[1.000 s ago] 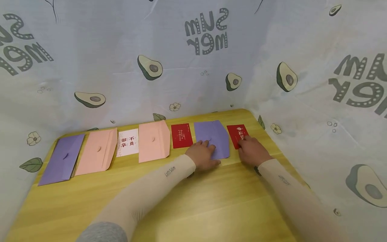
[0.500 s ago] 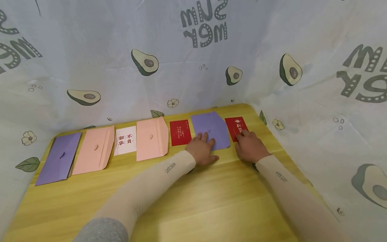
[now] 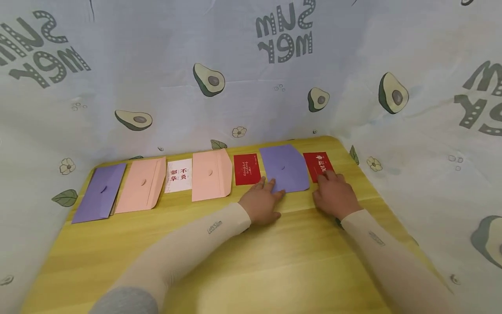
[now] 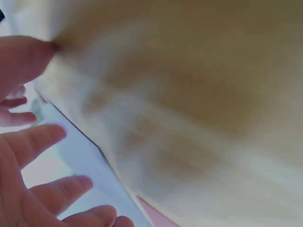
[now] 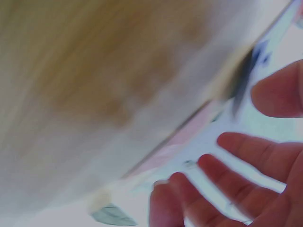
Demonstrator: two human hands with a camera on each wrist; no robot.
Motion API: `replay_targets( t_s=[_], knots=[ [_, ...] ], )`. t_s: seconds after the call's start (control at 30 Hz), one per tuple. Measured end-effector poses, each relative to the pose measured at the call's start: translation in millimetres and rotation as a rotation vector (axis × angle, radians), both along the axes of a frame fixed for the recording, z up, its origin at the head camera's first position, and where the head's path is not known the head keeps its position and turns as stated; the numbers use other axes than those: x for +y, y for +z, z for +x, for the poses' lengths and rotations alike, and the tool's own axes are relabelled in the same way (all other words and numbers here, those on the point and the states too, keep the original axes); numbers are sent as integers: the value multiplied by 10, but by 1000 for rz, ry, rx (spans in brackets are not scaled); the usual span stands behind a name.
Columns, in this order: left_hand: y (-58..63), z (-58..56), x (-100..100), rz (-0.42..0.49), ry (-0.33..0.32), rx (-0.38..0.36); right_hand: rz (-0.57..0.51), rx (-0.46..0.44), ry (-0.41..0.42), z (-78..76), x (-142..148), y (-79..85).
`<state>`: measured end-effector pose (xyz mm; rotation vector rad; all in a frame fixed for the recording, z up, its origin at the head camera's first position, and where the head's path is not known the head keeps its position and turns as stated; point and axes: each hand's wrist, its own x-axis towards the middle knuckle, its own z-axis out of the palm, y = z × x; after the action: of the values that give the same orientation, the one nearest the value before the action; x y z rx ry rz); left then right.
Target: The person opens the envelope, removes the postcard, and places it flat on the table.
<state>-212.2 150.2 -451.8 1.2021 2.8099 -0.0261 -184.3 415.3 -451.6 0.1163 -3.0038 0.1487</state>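
A row of envelopes and cards runs along the far side of the table in the head view. My left hand (image 3: 260,203) spreads its fingers at the near left corner of the right-hand purple envelope (image 3: 285,168). In the left wrist view its fingers (image 4: 61,191) are apart, with nothing held. Over the near edge of a red card (image 3: 317,164) with white lettering lie the fingertips of my right hand (image 3: 336,195). The right wrist view shows that hand's fingers (image 5: 241,182) extended and apart. Between the purple and pink envelopes sits another red card (image 3: 247,169).
Further left lie a pink envelope (image 3: 211,175), a white card (image 3: 178,175) with red characters, a second pink envelope (image 3: 141,185) and a purple envelope (image 3: 99,192). A curtain (image 3: 251,109) printed with avocados hangs behind the wooden table (image 3: 251,270).
My left hand has drawn back from the middle of the purple envelope to its near left corner. The right hand stays at the red card. The head view has shifted slightly.
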Motion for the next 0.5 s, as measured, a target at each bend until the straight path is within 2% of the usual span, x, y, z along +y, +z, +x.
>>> replay_targets(
  t_s=[0.13, 0.27, 0.4, 0.5],
  knots=[
    [74, 267, -346, 7, -51, 7, 19, -39, 37, 149, -274, 120],
    [103, 501, -731, 23, -64, 46, 19, -62, 137, 347, -623, 161],
    [94, 656, -1174, 47, -15, 67, 15, -38, 246, 522, -1047, 98],
    [93, 730, -1523, 76, 61, 40, 33, -3, 320, 628, -1368, 38]
  ],
)
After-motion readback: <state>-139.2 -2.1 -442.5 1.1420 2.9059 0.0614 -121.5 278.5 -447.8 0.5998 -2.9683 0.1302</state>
